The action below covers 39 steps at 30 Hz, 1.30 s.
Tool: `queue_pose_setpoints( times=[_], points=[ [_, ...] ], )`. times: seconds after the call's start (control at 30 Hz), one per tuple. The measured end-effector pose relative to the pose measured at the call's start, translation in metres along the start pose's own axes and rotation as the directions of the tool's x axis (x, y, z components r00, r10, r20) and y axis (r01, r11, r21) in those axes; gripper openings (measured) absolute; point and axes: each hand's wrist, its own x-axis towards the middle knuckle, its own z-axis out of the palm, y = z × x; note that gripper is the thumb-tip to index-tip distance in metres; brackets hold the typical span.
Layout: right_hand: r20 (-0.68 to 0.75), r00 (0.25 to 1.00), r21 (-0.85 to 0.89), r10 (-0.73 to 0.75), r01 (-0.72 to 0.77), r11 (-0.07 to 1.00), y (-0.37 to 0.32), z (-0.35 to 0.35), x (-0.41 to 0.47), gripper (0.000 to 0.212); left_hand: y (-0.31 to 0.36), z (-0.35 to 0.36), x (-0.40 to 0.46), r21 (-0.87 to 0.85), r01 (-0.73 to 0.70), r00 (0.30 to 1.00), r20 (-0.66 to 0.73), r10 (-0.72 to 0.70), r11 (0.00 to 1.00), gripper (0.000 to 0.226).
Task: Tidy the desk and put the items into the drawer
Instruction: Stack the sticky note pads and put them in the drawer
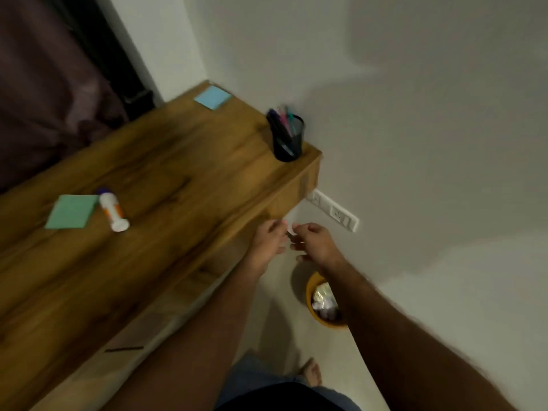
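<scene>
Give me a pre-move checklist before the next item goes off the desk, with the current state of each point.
1. Hands free: cannot tell. The left hand and right hand meet beyond the desk edge, over the bin, seemingly pinching something small and pale; blurred.
2. Glue stick reachable: ok, it lies on its side by the green sticky notes.
3. Blue sticky notes located: ok, at the far corner.
4. Pen holder stable: ok, upright near the desk's end.
5. Drawer open: cannot tell.
</scene>
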Motion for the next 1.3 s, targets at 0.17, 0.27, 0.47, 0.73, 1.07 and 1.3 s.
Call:
queue_pose_setpoints(
  times=[0.17,0.27,0.47,0.73,1.07,1.3],
  points=[
    [0.197,0.975,-0.091,-0.106,0.126,0.988,-0.045,0.080,-0.002,0.023,0.024,-0.102,-0.017,-0.146,-0.069,0.978,-0.207,0.038,0.987,0.028],
    [0.269,0.955,-0.120,-0.125,0.162,0.979,-0.056,0.131,0.003,0.021,0.021,-0.165,-0.026,-0.222,-0.104,0.938,-0.345,0.022,0.969,0.015],
    [0.364,0.923,-0.193,-0.124,0.205,0.960,-0.068,0.246,0.010,0.018,0.007,-0.283,-0.031,-0.220,-0.144,0.859,-0.512,0.012,0.965,0.023],
    [0.409,0.903,-0.251,-0.129,0.247,0.936,-0.072,0.335,0.022,0.018,-0.017,-0.366,-0.033,-0.262,-0.117,0.810,-0.583,-0.061,0.958,0.016],
    [0.724,0.689,-0.392,-0.003,0.415,0.821,-0.033,0.433,-0.010,0.027,-0.070,-0.398,-0.118,-0.410,-0.268,0.576,-0.794,-0.196,0.872,0.020],
    [0.804,0.585,-0.410,0.108,0.413,0.813,0.005,0.471,-0.061,0.025,-0.117,-0.422,-0.196,-0.477,-0.326,0.431,-0.843,-0.321,0.816,0.019]
  ],
)
